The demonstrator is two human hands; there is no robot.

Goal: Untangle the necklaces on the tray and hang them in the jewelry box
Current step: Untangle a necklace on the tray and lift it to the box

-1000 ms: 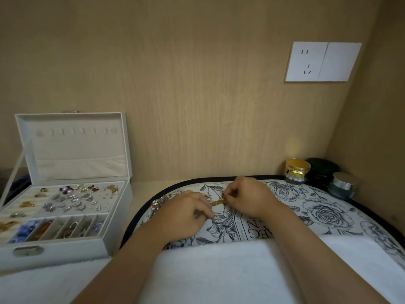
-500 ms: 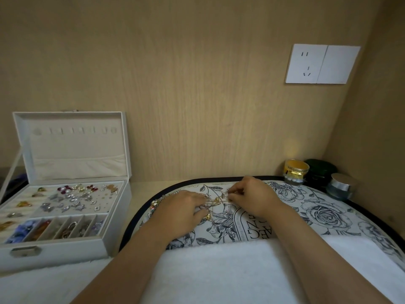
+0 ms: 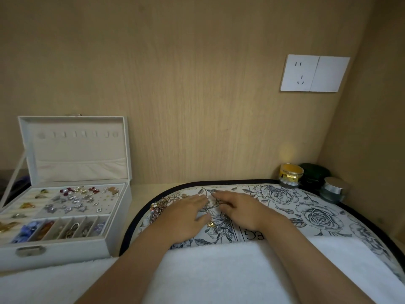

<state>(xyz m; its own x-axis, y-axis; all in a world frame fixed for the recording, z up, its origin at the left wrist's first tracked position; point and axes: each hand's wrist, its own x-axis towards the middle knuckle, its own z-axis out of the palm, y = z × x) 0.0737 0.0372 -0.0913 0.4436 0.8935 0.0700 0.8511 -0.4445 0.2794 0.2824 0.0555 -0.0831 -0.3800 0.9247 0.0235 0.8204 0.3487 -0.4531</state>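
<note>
Head view, necklaces [image 3: 158, 207] heaped beside left fingers [image 3: 198, 201]

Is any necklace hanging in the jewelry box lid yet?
No, the hooks across the open jewelry box lid are all bare.

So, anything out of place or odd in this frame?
Only the expected mess: a knotted clump of necklaces sits at the left edge of the tray beside the left hand, and the hooks in the jewelry box lid are empty.
</note>
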